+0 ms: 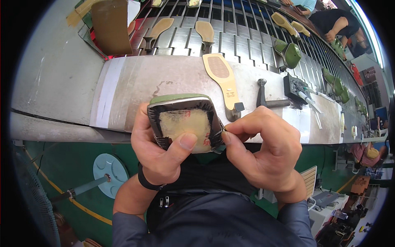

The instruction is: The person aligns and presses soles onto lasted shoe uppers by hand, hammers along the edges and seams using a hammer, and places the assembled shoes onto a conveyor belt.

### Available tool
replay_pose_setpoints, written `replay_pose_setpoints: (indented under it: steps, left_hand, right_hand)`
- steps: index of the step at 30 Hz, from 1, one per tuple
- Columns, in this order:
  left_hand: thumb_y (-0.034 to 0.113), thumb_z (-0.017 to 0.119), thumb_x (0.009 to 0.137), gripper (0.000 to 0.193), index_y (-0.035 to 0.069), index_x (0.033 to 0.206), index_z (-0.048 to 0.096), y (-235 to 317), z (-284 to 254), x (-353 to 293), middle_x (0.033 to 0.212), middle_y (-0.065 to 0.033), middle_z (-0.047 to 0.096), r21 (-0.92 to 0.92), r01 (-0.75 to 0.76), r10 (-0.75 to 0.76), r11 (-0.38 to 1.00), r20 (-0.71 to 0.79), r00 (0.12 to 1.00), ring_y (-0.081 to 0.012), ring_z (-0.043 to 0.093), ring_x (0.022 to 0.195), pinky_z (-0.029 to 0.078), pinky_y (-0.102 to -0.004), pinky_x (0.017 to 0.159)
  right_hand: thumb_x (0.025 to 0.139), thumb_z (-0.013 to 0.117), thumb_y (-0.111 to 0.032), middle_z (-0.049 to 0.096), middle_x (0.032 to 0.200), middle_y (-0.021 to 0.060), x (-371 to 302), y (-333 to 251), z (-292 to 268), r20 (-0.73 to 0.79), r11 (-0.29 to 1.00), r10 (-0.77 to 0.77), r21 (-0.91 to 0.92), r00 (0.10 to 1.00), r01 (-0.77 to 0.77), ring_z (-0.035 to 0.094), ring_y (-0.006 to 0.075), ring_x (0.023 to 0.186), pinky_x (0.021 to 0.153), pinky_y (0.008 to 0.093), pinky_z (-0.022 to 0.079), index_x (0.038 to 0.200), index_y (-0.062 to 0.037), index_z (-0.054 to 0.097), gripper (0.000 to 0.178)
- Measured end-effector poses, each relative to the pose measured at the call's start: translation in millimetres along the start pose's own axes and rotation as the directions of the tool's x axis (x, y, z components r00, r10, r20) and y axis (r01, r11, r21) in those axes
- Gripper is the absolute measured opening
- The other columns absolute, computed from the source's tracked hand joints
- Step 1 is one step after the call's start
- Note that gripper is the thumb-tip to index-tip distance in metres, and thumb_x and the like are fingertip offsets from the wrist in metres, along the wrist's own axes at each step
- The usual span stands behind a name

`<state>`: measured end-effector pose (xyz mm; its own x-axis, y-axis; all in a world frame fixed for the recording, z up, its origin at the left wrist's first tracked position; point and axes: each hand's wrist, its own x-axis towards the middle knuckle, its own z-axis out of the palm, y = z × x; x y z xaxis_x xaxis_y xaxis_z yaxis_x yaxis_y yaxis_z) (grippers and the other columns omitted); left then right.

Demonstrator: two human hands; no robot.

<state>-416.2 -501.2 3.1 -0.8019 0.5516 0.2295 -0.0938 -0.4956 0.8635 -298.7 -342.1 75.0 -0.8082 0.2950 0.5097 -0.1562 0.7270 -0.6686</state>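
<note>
In my left hand [158,158] is a green shoe [177,98], gripped by its sides with the underside turned up toward me. A pale, worn-looking patch with red marks covers the middle of that underside, and dark gathered material edges it. The thumb presses on the patch. My right hand [269,150] is closed in a pinch at the shoe's right edge, on a thin dark strip [222,127] whose far end I cannot make out. Just beyond the shoe, a beige outsole with a dark heel [224,80] lies on the bench.
A hammer [262,94] rests right of the outsole, near a black box of small pieces [295,89]. Beyond the bench [164,74], a metal roller conveyor [230,43] carries soles and green shoes [291,55]. A brown cardboard piece [110,29] stands at left. Another person [337,24] is at far right.
</note>
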Motion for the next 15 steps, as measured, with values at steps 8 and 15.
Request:
replay_pose_setpoints:
  steps: [8,15]
  left_hand:
    - [0.009,0.086,0.089,0.051,-0.001,0.124,0.05,-2.9,4.1,-1.3,0.118,-0.0163,0.071,-0.008,-0.057,0.057,0.998,-0.016,0.998,-0.0165,0.071,0.105,0.057,-0.0318,0.094]
    - [0.002,0.082,0.091,0.05,-0.002,0.127,0.047,-9.9,25.1,-1.8,0.119,-0.0173,0.071,0.049,-0.192,0.195,0.98,-0.053,0.979,-0.0168,0.072,0.104,0.059,-0.0305,0.09]
  right_hand:
    - [0.077,0.08,0.009,0.069,0.075,0.0098,1.2,-2.7,-1.0,0.006,0.996,-0.042,-0.072,0.999,0.043,0.067,0.0152,0.063,0.058,0.0263,0.053,0.088,0.0026,0.072,0.016]
    - [0.079,0.08,0.008,0.069,0.074,0.008,4.4,-2.3,3.7,-0.042,0.98,-0.063,-0.191,0.997,0.054,0.064,0.0137,0.061,0.057,0.0264,0.052,0.088,0.0032,0.071,0.013]
